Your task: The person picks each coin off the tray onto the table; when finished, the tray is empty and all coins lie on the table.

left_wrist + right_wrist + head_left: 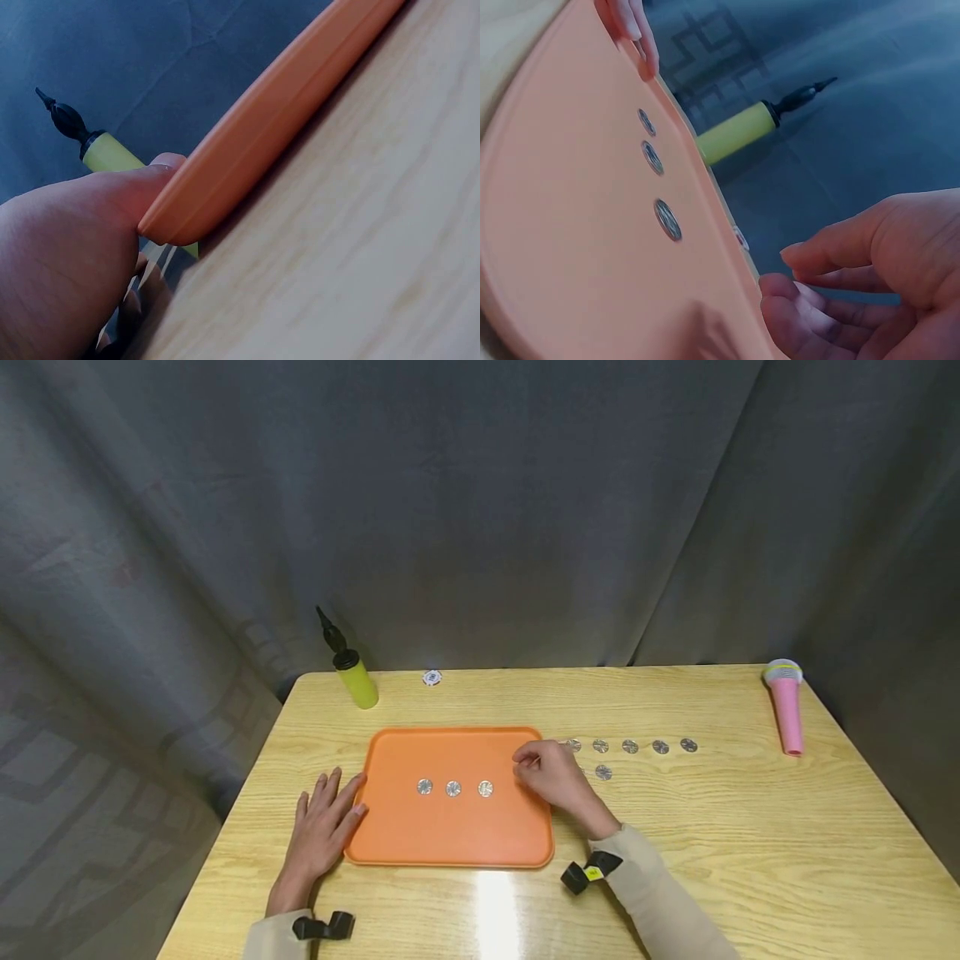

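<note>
On the orange tray [450,835] lie several silver coins in a row, among them a middle coin [453,788]. My left hand [318,835] rests at the tray's left edge with fingers spread. In the left wrist view its thumb [161,171] touches the rim. My right hand [553,775] hovers over the tray's right edge, fingers loosely bent. Nothing shows between its thumb and forefinger in the right wrist view. To its right, several more coins [630,747] lie in a row on the table, with a nearer coin [603,772] in front. The hand partly hides other coins there.
A yellow-green hand pump [358,683] with a black nozzle stands at the back left. A poker chip [431,677] lies by the table's [750,843] back edge. At the far right is a pink toy microphone [787,714]. Dark curtains [465,527] hang behind.
</note>
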The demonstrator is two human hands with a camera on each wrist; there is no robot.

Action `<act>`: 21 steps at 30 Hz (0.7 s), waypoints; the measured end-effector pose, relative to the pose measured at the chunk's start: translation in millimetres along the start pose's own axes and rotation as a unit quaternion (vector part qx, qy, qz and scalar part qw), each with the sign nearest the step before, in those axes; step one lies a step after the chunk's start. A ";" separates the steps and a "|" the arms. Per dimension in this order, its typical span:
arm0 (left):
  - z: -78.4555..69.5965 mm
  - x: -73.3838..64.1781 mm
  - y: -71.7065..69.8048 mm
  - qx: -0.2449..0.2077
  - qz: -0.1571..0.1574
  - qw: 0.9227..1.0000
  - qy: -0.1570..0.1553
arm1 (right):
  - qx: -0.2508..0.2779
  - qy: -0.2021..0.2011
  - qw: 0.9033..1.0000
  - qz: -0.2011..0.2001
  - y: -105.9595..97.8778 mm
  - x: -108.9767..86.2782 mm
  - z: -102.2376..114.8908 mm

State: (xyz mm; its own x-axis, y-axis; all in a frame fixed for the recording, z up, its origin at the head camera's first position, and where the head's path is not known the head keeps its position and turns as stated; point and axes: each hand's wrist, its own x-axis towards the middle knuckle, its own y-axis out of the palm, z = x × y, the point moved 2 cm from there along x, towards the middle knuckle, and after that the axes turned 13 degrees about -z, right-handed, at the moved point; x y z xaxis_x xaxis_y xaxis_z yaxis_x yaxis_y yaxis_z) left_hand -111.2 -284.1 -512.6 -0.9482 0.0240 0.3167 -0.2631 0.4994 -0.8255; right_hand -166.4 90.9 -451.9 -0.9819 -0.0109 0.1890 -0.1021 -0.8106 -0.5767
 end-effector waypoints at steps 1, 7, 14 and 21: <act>0.0 0.0 -0.1 0.000 0.000 1.000 0.000 | -0.002 -0.001 1.000 0.001 2.7 0.2 1.5; -0.7 0.0 -0.8 -0.001 0.001 1.000 0.001 | -0.004 -0.010 1.000 0.003 16.5 0.0 9.1; -1.1 0.9 -0.8 0.000 0.004 1.000 -0.001 | 0.016 -0.020 0.999 0.022 29.3 -3.3 15.5; -1.6 0.4 -1.1 -0.003 0.003 1.000 -0.003 | 0.009 -0.039 0.999 0.026 42.6 -5.4 15.9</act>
State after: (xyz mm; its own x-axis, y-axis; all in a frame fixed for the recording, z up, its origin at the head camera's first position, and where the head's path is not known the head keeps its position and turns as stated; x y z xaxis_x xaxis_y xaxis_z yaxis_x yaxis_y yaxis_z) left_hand -111.0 -283.2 -510.8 -0.9509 0.0218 0.3086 -0.2561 0.5041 -0.8248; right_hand -162.8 47.1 -464.9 -0.9701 -0.0983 0.2219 -0.0481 -0.8183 -0.5728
